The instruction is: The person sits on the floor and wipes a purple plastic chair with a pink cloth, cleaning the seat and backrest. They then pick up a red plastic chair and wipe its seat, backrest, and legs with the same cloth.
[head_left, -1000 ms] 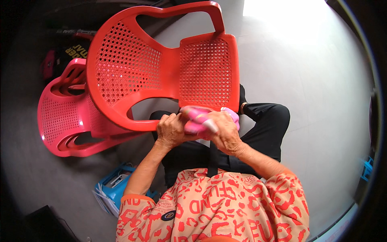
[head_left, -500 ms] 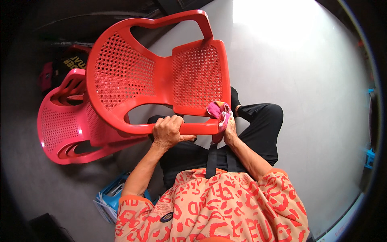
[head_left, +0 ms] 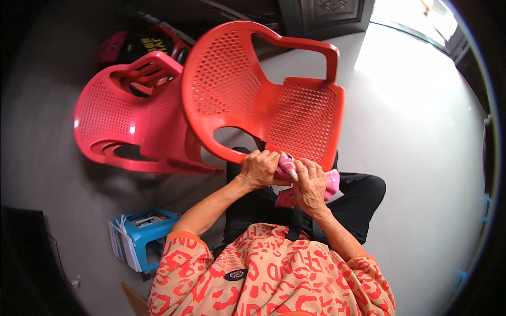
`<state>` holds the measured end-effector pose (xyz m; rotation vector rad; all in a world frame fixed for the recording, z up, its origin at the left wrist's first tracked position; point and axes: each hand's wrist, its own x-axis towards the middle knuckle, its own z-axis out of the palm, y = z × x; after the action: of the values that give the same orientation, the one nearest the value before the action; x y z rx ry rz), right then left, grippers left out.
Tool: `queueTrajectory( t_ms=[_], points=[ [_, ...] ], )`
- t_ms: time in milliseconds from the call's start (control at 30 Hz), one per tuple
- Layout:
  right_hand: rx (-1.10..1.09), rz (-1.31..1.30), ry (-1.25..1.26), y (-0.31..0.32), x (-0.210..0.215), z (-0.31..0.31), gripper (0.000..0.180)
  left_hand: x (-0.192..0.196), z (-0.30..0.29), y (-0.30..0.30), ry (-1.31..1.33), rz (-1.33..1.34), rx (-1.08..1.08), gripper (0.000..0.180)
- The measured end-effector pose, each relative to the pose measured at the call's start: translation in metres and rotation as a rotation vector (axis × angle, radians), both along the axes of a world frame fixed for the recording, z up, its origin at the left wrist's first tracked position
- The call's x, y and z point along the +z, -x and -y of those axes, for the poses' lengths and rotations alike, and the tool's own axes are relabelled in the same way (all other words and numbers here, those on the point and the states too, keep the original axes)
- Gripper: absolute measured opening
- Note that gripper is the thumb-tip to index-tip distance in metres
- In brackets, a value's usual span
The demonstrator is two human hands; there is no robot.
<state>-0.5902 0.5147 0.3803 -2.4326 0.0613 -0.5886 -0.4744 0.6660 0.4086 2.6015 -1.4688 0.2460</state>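
A red plastic armchair [head_left: 300, 118] with a perforated seat and back is tipped in front of me, its near armrest close to my lap. My left hand [head_left: 260, 169] is closed around that armrest, thumb on the near side. Just right of it, my right hand [head_left: 311, 184] grips a pink patterned cloth [head_left: 332, 184], pressing it over the armrest. Part of the cloth bunches up between the two hands, and a fold hangs below. The armrest under the cloth and my right palm is hidden.
Pink stacked plastic armchairs [head_left: 108, 118] stand to the left, close to the red chair's back. A blue plastic stool [head_left: 150, 231] with papers is at lower left. Dark carved furniture [head_left: 332, 16] stands at the far side, and bright light falls on the grey floor [head_left: 416, 158].
My right hand and the cloth have moved from the armrest's front end back along it, beside my left hand. The whole view has shifted, with the chairs now further right.
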Motion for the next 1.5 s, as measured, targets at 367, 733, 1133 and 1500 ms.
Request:
queueTrajectory(
  t_ms=[367, 733, 1133, 1500],
  points=[
    [0.225, 0.102, 0.366, -0.020, 0.015, -0.006, 0.048, 0.052, -0.090, -0.073, 1.128, -0.398, 0.888, 0.058],
    [0.353, -0.007, 0.269, -0.090, 0.035, -0.076, 0.050, 0.022, -0.085, -0.081, 1.584, -0.658, 0.777, 0.046],
    [0.298, 0.421, -0.168, -0.113, 0.023, -0.140, 0.058, 0.025, -0.082, -0.078, 1.815, -0.972, 0.581, 0.048],
    [0.492, 0.422, -0.410, -0.173, 0.050, -0.140, 0.052, 0.005, -0.095, -0.076, 1.673, -0.941, 0.548, 0.042]
  ],
)
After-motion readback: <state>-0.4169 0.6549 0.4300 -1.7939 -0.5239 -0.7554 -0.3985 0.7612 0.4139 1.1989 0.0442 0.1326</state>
